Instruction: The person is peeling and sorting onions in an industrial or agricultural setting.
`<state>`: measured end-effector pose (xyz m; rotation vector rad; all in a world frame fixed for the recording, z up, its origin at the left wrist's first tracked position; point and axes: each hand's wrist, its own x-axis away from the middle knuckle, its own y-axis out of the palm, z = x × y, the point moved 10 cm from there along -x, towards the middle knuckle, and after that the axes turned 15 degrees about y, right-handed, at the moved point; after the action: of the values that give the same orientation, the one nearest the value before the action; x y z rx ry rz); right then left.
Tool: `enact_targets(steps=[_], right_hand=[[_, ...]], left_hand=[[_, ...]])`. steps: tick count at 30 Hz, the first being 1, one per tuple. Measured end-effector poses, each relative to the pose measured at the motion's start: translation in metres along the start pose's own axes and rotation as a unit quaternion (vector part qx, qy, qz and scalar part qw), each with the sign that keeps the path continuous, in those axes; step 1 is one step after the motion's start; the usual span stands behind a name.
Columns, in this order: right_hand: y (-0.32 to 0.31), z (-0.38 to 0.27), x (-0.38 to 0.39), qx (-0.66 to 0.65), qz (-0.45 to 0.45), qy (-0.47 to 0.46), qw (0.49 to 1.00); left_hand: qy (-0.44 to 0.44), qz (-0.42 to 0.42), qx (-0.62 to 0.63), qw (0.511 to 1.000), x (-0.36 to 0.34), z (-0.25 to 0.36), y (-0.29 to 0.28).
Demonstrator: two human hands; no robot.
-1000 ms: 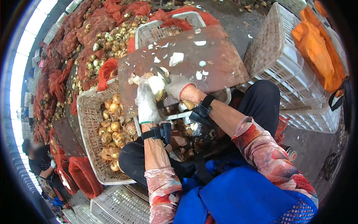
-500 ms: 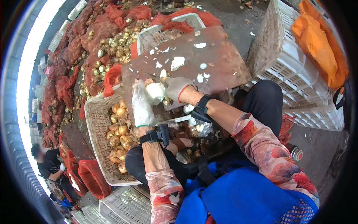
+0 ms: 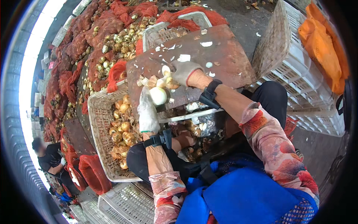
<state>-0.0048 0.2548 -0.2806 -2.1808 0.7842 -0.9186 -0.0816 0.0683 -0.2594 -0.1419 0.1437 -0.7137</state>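
A peeled white onion is in my left hand, which wears a white glove and has its fingers closed around the onion's left side. My right hand, in a greyish glove, is over the brown board, closed, just beyond and to the right of the onion. What its fingers hold, if anything, is hidden. Loose onion skins and trimmings lie between the two hands. White scraps are scattered farther up the board.
A white crate with unpeeled onions stands at my left. Beneath the board is a container rim with peelings. Stacked white crates rise at right, an orange cloth on them. Red net sacks and a person are at left.
My right hand has moved up and away from the onion, onto the board. Skins now lie beside it. My left hand has lowered slightly, still with the onion, whose smooth white side shows more.
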Motion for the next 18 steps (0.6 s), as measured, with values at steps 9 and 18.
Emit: enact_targets(steps=[9, 18], right_hand=[[0.045, -0.013, 0.017, 0.039, -0.049, -0.059, 0.996], [0.035, -0.020, 0.001, 0.040, -0.074, -0.042, 0.996]], left_hand=[[-0.011, 0.018, 0.025, 0.999, -0.008, -0.015, -0.005], [0.115, -0.049, -0.215, 0.968, -0.025, -0.017, -0.017]])
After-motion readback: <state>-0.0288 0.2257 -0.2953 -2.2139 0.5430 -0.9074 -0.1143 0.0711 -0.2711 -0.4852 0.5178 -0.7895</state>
